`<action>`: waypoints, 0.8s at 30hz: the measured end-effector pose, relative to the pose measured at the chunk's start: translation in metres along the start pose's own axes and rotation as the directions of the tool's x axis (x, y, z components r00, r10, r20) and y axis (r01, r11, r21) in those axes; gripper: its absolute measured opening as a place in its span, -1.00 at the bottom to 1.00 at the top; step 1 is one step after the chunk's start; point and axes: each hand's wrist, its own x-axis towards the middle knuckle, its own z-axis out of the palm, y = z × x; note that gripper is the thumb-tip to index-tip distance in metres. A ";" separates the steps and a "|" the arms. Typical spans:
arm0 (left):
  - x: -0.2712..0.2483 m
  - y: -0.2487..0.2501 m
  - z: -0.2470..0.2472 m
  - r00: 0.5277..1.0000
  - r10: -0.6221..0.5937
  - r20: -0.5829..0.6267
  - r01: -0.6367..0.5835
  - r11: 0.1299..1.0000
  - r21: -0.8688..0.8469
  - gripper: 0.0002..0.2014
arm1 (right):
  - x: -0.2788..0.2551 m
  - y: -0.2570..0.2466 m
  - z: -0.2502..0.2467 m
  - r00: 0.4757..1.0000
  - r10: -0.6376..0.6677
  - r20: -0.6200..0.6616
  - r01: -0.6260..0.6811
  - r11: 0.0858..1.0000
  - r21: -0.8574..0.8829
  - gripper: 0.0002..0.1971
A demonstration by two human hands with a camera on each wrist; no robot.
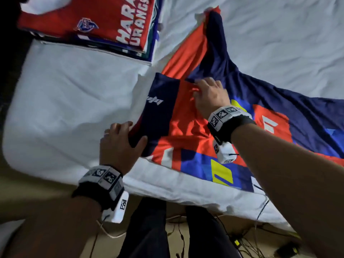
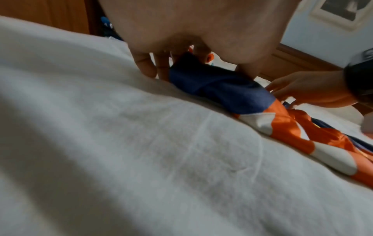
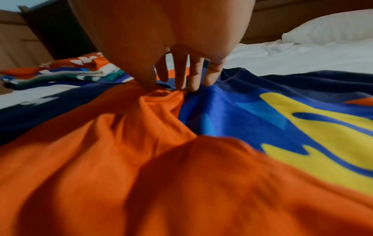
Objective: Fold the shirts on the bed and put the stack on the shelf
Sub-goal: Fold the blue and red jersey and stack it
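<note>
A big white bed point(image 1: 65, 94) holds a spread-out orange and blue shirt point(image 1: 186, 127), with a stack of folded shirts point(image 1: 89, 23) near its far corner. The left hand point(image 1: 119, 146) grips the shirt's folded dark blue edge, and the right hand point(image 1: 210, 95) pinches bunched orange cloth in the shirt's middle.

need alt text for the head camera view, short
Two bare hands work a navy, orange and blue jersey spread on a white bed: the left hand grips its folded navy sleeve, the right hand pinches orange fabric. A stack of folded shirts lies at upper left.
</note>
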 end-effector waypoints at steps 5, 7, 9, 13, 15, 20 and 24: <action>-0.009 -0.026 -0.004 1.000 0.026 0.005 -0.025 0.997 -0.076 -0.35 | 0.031 -0.002 -0.002 0.982 0.156 0.111 -0.142 0.982 -0.121 -0.66; -0.010 -0.035 -0.008 0.993 0.018 0.114 -0.007 0.996 -0.093 -0.37 | 0.034 0.003 -0.009 0.989 0.114 0.098 -0.110 0.993 -0.053 -0.75; -0.008 -0.042 -0.012 0.983 0.023 0.182 0.004 0.990 -0.143 -0.47 | 0.034 0.007 -0.017 0.992 0.094 0.087 -0.099 0.994 0.051 -0.81; -0.006 -0.046 -0.023 0.963 -0.041 0.266 0.158 0.886 -0.436 -0.69 | 0.032 0.012 -0.027 0.973 0.153 0.172 -0.204 0.921 0.333 -0.84; -0.006 -0.046 -0.026 0.954 -0.056 0.294 0.218 0.803 -0.555 -0.73 | 0.032 0.014 -0.029 0.970 0.188 0.154 -0.237 0.871 0.430 -0.77; -0.008 -0.047 -0.019 0.962 -0.137 0.236 0.265 0.675 -0.689 -0.78 | 0.035 0.019 -0.021 0.964 0.261 -0.057 -0.264 0.964 -0.039 -0.76; -0.014 -0.048 -0.013 0.970 -0.129 0.206 0.234 0.725 -0.647 -0.93 | 0.046 -0.019 -0.006 0.980 -0.171 -0.104 0.154 0.976 -0.155 -0.62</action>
